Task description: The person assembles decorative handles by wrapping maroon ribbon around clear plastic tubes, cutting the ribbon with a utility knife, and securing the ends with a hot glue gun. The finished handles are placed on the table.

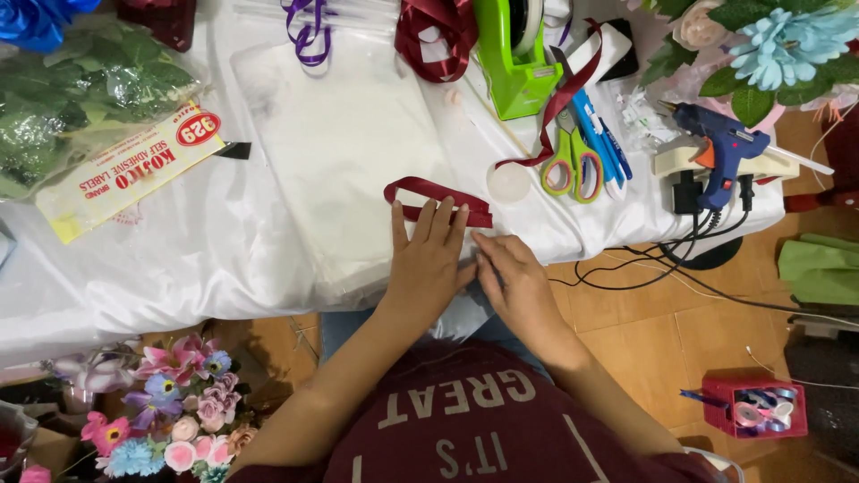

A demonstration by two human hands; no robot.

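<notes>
Flat, left hand [429, 255] on ribbon [438, 199]

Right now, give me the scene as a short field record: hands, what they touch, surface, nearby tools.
left hand: flat, fingers spread, pressing on the ribbon
right hand: at the table edge beside the left hand, fingertips by the ribbon's end; grip not clear
ribbon: dark red, folded into a flat loop
surface: table under a white sheet
plastic sleeve: clear, flat, under the ribbon
scissors: green handles, right of the ribbon
tape dispenser: green, behind the scissors
glue gun: blue, far right
</notes>
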